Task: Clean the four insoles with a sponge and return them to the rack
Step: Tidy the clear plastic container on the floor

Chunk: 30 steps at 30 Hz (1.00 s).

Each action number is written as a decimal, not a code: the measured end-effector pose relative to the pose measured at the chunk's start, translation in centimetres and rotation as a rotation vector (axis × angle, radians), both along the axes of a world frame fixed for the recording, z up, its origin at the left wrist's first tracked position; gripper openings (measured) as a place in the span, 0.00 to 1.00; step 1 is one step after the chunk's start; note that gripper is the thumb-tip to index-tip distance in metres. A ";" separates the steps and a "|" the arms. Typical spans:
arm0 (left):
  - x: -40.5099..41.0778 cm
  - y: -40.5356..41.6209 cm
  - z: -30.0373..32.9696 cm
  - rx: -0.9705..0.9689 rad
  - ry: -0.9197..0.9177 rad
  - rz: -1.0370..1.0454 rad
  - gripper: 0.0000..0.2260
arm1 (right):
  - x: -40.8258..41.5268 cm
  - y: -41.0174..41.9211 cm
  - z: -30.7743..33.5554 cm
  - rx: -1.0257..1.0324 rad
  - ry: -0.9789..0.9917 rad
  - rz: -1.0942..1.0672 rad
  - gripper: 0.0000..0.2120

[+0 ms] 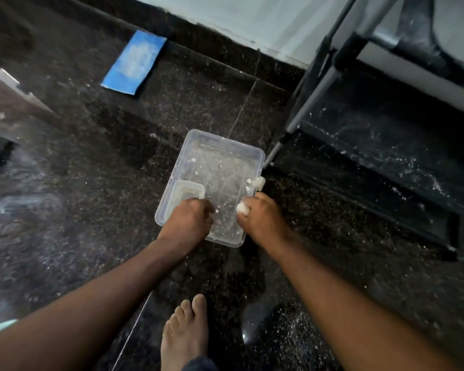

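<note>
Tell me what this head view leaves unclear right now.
- Left hand: fingers curl down over the clear tub, hiding any grip.
- White piece in the right hand: mostly covered by fingers; material unclear.
- Rack: cut off by the right edge; no insoles visible.
- Blue sheet: blurred.

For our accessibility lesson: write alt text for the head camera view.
Two bare hands, left and right, reach into a clear plastic tub on a dark speckled floor, the right holding a white sponge piece. A blue insole lies near the wall.
</note>
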<state>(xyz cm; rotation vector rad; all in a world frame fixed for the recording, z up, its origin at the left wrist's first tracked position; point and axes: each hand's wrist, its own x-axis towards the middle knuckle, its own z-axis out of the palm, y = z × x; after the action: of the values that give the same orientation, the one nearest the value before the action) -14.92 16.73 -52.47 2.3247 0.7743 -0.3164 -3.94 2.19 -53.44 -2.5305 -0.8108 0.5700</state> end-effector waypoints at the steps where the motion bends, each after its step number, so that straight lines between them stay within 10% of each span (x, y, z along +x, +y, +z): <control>1: -0.4 0.4 0.1 0.001 0.001 0.008 0.12 | -0.6 0.8 0.2 0.004 0.019 0.018 0.10; 23: -1.5 1.8 -1.0 -0.003 -0.102 -0.029 0.12 | -4.0 5.6 -1.8 -0.170 0.026 0.056 0.19; 30: 4.9 -1.8 -0.2 0.022 -0.218 -0.132 0.12 | 1.2 0.7 -0.7 0.134 -0.088 -0.378 0.11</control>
<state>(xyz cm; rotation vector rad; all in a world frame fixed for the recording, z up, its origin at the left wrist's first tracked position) -10.00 14.89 -52.64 2.3869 0.5224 -0.1091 -2.74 2.93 -54.18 -2.5076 -0.3670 0.2722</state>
